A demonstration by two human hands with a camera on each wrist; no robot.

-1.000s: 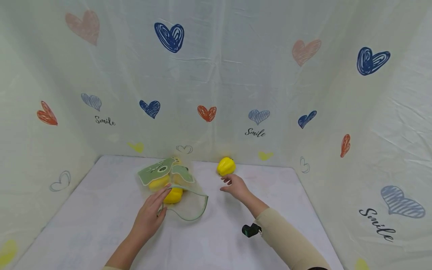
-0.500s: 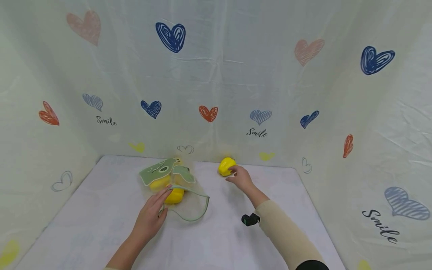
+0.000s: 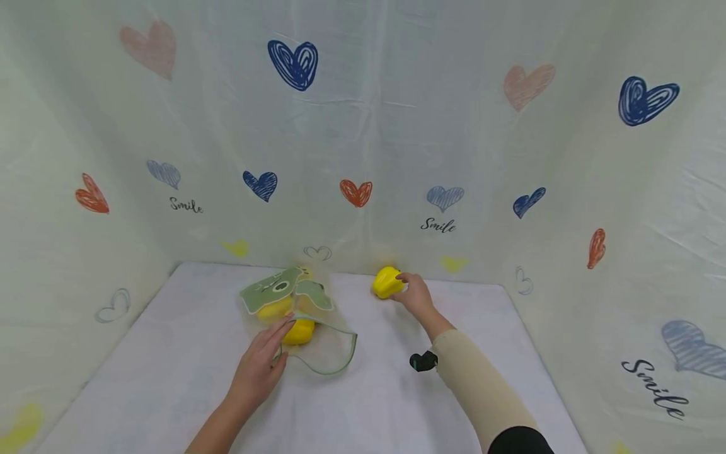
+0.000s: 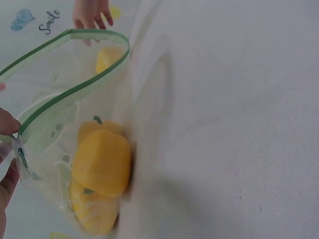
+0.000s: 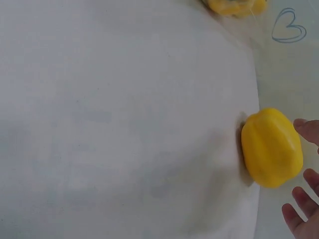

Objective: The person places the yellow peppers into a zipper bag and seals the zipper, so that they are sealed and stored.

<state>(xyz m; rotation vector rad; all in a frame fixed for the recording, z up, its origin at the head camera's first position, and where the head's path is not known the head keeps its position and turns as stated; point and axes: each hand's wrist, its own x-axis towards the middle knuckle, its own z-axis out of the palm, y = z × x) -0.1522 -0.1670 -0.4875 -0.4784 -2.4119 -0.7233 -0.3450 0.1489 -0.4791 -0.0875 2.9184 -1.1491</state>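
A clear bag (image 3: 331, 354) with green piping and a green cartoon print lies on the table, its mouth held wide. Yellow bell peppers (image 4: 102, 162) show through its film. At the mouth's near-left edge my left hand (image 3: 259, 367) pinches the rim; the left wrist view shows the rim (image 4: 75, 91) standing up from the thumb and fingers. One loose yellow bell pepper (image 3: 387, 282) sits near the table's back edge. Just right of it is my right hand (image 3: 416, 295), thumb and fingers spread around its near side. In the right wrist view those fingers (image 5: 302, 199) are not closed on the pepper.
The white-covered table (image 3: 170, 378) ends at the back against a pale curtain (image 3: 374, 126) printed with hearts and "Smile". The curtain also hangs along both sides. A small black device (image 3: 423, 361) is fixed at my right wrist.
My right hand has moved away from me and slightly right, from in front of the loose pepper to its right side. The left hand keeps its hold on the bag's rim.
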